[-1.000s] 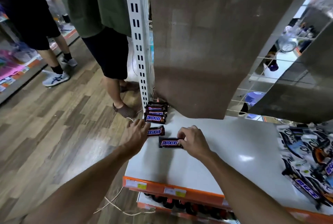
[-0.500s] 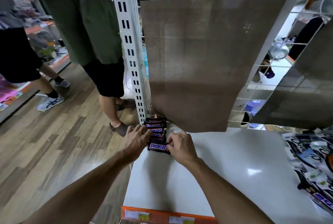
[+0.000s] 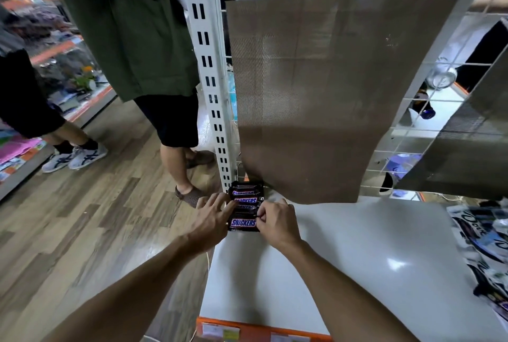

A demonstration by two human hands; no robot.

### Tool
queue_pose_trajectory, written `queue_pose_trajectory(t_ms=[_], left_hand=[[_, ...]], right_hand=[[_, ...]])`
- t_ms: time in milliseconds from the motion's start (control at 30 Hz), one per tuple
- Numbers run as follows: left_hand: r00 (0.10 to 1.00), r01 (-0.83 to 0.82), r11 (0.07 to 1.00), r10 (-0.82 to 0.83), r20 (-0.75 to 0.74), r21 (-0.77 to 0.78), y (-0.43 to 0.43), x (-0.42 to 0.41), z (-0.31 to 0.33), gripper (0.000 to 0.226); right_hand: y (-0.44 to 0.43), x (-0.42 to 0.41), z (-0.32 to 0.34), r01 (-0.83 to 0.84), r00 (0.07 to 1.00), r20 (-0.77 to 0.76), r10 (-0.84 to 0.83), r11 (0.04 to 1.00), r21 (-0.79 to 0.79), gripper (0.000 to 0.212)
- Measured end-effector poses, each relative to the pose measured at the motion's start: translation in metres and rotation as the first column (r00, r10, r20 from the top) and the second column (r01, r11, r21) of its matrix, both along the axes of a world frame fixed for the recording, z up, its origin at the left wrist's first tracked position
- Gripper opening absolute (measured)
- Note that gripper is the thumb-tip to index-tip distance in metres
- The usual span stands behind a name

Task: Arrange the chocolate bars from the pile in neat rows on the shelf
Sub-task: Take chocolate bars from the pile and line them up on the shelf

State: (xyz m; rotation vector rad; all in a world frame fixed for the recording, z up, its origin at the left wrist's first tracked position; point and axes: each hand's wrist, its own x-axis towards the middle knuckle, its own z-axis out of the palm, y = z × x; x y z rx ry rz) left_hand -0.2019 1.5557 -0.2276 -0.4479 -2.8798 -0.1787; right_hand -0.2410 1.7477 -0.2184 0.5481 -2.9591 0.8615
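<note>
A row of several brown Snickers bars point(image 3: 245, 205) lies at the back left corner of the white shelf point(image 3: 343, 253), one behind the other. The nearest bar point(image 3: 243, 223) sits at the front of the row. My left hand point(image 3: 210, 222) presses its fingers against the left ends of the bars. My right hand point(image 3: 276, 222) pinches the right ends of the nearest bars. The pile of mixed chocolate bars point(image 3: 483, 248) lies at the shelf's right edge, partly cut off by the frame.
A white slotted upright point(image 3: 209, 75) stands just left of the row, with a brown mesh sheet point(image 3: 310, 94) hanging behind the shelf. A person in a green shirt point(image 3: 132, 25) stands close on the left, and another person's legs point(image 3: 74, 149) are farther left.
One second ago two bars lay apart from the row with a hand on each. Both hands have pushed them back against the row, and the view has tilted up and closer.
</note>
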Motion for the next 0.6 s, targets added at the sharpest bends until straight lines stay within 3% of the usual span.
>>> queue_pose_trajectory(t_ms=[133, 300, 433, 600], left_hand=[[0.999, 0.003, 1.000, -0.004, -0.050, -0.010, 0.000, 0.008, 0.000, 0.072], [0.998, -0.040, 0.999, 0.039, -0.053, -0.021, 0.008, 0.015, 0.001, 0.054], [0.996, -0.066, 0.996, 0.063, -0.066, -0.055, 0.018, 0.018, 0.003, 0.062], [0.994, -0.104, 0.993, 0.102, -0.035, -0.063, 0.035, 0.028, 0.013, 0.078]], right_hand=[[-0.002, -0.001, -0.005, 0.020, 1.000, -0.023, -0.020, 1.000, 0.009, 0.004], [0.001, 0.004, -0.010, 0.020, 0.984, -0.179, 0.001, 0.993, 0.115, 0.034], [0.011, 0.009, -0.006, -0.029, 0.952, -0.293, 0.088, 0.980, 0.199, 0.052], [0.040, 0.016, -0.002, -0.167, 0.912, -0.295, 0.284, 0.916, 0.366, 0.076]])
